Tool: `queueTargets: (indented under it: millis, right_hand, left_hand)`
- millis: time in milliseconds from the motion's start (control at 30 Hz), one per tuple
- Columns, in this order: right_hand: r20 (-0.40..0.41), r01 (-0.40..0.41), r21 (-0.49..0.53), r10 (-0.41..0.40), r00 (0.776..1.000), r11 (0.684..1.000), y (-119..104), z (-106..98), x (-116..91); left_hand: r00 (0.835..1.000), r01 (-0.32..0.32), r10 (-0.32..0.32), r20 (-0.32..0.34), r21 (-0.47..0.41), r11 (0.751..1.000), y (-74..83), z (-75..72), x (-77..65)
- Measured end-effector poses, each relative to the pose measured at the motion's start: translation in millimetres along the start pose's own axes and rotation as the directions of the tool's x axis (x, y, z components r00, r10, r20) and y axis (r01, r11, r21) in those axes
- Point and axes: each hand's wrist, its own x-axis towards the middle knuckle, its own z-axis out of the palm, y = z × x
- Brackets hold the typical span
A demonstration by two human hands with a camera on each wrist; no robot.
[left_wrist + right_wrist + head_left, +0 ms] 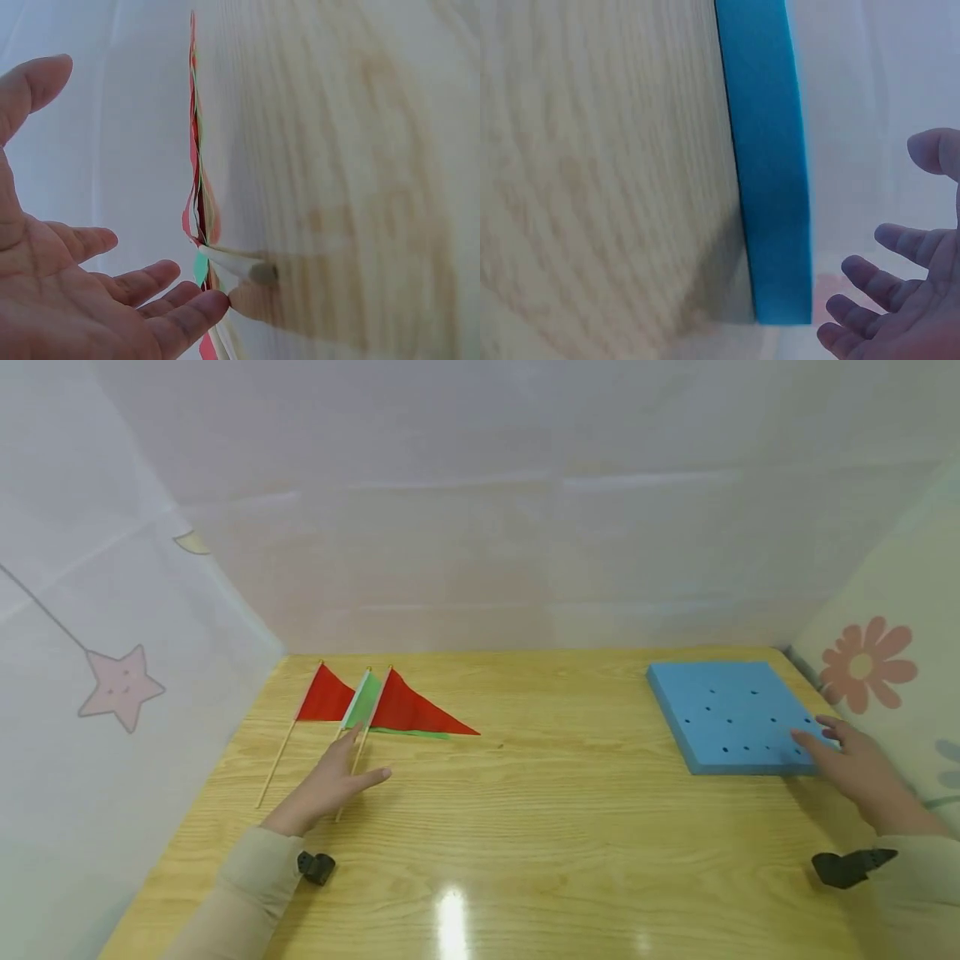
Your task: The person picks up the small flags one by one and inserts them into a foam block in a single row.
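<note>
Three small pennant flags on thin wooden sticks lie at the left of the table: a red flag (324,696), a light green flag (363,702) partly covered, and another red flag (411,706) over it. My left hand (330,783), fingers spread, is just above the sticks and holds nothing; in the left wrist view its little finger is close to a stick end (262,271). At the right, a blue block (738,718) with several small holes lies flat. Over its near right corner, my right hand (862,768) has its fingers apart and grips nothing.
The wooden table (540,843) meets a pale cloth wall (480,543) at the back. Side cloths stand close on both sides, with a pink star (122,687) at left and a flower (868,665) at right, near the block.
</note>
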Motion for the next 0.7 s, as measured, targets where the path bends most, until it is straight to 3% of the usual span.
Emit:
queueTargets:
  millis: [200, 433, 700]
  right_hand:
    - [-0.133, -0.132, 0.101, 0.145, 0.981, 0.986, 26, 4, -2]
    - [-0.162, -0.246, 0.261, 0.293, 0.942, 0.933, 37, 7, -1]
    - [-0.175, -0.212, 0.296, 0.271, 0.946, 0.931, 49, 10, 2]
  left_hand:
    - [1.000, 0.007, -0.008, -0.004, -0.048, 0.999, -4.5, -0.5, 0.6]
    - [0.999, 0.036, -0.039, -0.029, -0.094, 0.995, -10.3, -1.9, 4.7]
    - [0.997, 0.055, -0.054, -0.061, 0.015, 0.998, -14.3, -6.3, 8.8]
